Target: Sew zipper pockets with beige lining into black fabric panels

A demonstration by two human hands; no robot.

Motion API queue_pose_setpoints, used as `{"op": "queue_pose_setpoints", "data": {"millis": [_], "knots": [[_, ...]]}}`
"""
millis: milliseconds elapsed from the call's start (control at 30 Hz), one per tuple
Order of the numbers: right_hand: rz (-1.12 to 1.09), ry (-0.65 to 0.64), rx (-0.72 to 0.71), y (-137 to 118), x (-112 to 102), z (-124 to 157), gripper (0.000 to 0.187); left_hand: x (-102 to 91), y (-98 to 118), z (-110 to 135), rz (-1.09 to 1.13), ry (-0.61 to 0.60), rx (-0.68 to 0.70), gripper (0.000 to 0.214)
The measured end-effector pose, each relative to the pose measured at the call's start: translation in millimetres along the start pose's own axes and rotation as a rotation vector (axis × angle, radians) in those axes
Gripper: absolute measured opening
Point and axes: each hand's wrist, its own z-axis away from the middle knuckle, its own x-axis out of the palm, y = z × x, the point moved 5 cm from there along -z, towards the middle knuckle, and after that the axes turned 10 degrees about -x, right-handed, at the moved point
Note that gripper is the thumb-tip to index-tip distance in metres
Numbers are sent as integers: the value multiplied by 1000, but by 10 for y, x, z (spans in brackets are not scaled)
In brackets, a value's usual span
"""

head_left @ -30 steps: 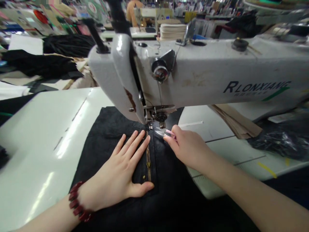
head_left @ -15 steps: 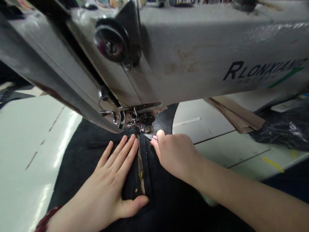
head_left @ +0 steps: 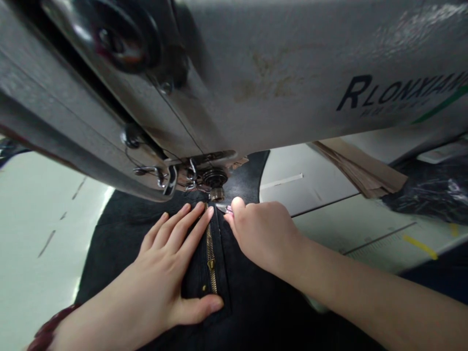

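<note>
The right hand [head_left: 263, 239] closes over a small pink-handled tool [head_left: 228, 210], hiding nearly all of it; only a sliver of metal and pink shows past the fingertips [head_left: 236, 204], too little to tell its kind. Just beyond the left hand [head_left: 157, 273], the needle cannot be made out under the presser foot [head_left: 215, 192]. The red bracelet [head_left: 47, 331] at that wrist runs off the bottom edge. Far right of the right hand, the machine's lettering [head_left: 398, 92] is cut off, its small line too blurred to read.
</note>
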Motion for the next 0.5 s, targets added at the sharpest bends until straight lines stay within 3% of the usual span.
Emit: {"op": "queue_pose_setpoints", "data": {"millis": [500], "knots": [[-82,-180,27,99,-190,191,21,-62,45,-18,-42,53,65,123]]}}
